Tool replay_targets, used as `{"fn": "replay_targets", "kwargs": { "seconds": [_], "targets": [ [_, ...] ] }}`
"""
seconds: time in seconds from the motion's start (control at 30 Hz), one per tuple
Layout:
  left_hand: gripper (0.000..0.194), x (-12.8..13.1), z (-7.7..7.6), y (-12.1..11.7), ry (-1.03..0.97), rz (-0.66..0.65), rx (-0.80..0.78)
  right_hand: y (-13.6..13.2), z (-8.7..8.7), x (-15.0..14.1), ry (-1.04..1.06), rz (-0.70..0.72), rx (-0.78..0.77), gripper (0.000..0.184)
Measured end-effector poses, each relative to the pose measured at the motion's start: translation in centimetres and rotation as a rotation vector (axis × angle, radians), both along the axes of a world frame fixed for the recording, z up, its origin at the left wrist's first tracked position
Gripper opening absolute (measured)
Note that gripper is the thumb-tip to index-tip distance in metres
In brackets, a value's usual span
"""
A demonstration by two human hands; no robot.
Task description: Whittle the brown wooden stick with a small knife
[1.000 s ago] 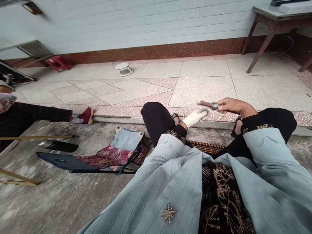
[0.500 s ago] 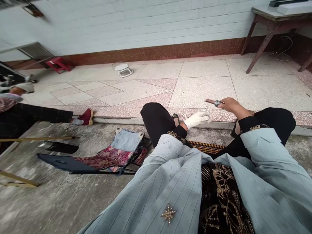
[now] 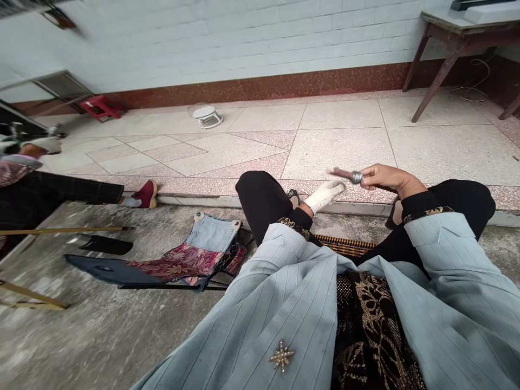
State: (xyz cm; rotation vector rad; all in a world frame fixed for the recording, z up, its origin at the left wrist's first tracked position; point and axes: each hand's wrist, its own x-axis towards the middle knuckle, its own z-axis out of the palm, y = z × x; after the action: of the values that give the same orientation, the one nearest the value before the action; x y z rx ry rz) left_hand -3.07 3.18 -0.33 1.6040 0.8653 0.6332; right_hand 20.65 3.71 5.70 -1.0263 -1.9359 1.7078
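Note:
My right hand (image 3: 388, 179) is bare and closed round the end of a short brown stick with silvery wire wound about it (image 3: 345, 174). The stick points left, over the edge of the tiled step, and its tip is blurred. Just below that tip is my left hand (image 3: 324, 196), in a white knitted glove. Its fingers are pressed together; whatever they hold, if anything, is too small to make out. Between my knees, part of a woven black-and-orange seat or basket (image 3: 345, 245) shows below the hands.
A low folding chair with flowered cloth (image 3: 182, 260) stands left of me on the concrete. Another person's leg and red shoe (image 3: 145, 194) are farther left. On the tiles are a white stool (image 3: 206, 115) and a red stool (image 3: 101, 107); a wooden table (image 3: 455, 40) stands at right.
My right hand has moved a little left with the wire-wound stick, bringing its tip over the gloved left hand. The left hand has shifted slightly and its fingers look more curled.

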Motion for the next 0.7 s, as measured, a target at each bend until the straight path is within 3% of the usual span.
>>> {"fn": "replay_targets", "kwargs": {
  "seconds": [0.13, 0.23, 0.3, 0.4, 0.5, 0.6, 0.7],
  "targets": [
    [0.040, 0.2, 0.0, -0.7, 0.042, -0.142, -0.038, 0.8, -0.7, 0.4, 0.190, -0.417, -0.031, 0.020],
    [0.037, 0.4, 0.1, -0.9, 0.087, -0.160, -0.035, 1.7, -1.7, 0.1, -0.046, -0.597, -0.003, 0.017],
    [0.031, 0.4, 0.1, -0.9, 0.117, -0.159, -0.012, 2.0, -2.1, -0.3, -0.349, -0.604, 0.091, 0.020],
    [0.025, 0.4, 0.0, -0.9, 0.167, -0.167, 0.037, 2.0, -2.1, -1.2, -0.823, -0.464, 0.278, 0.030],
    [0.024, 0.3, 0.1, -0.8, 0.221, -0.167, 0.081, 1.6, -2.2, -1.8, -1.093, -0.229, 0.352, 0.034],
    [0.022, 0.2, 0.4, -0.6, 0.222, -0.173, 0.116, 1.2, -2.4, -1.7, -1.094, 0.059, 0.250, 0.026],
    [0.021, 0.1, 0.5, -0.4, 0.138, -0.152, 0.070, 0.5, -1.9, -1.1, -0.804, 0.379, -0.036, 0.023]
  ]
}}
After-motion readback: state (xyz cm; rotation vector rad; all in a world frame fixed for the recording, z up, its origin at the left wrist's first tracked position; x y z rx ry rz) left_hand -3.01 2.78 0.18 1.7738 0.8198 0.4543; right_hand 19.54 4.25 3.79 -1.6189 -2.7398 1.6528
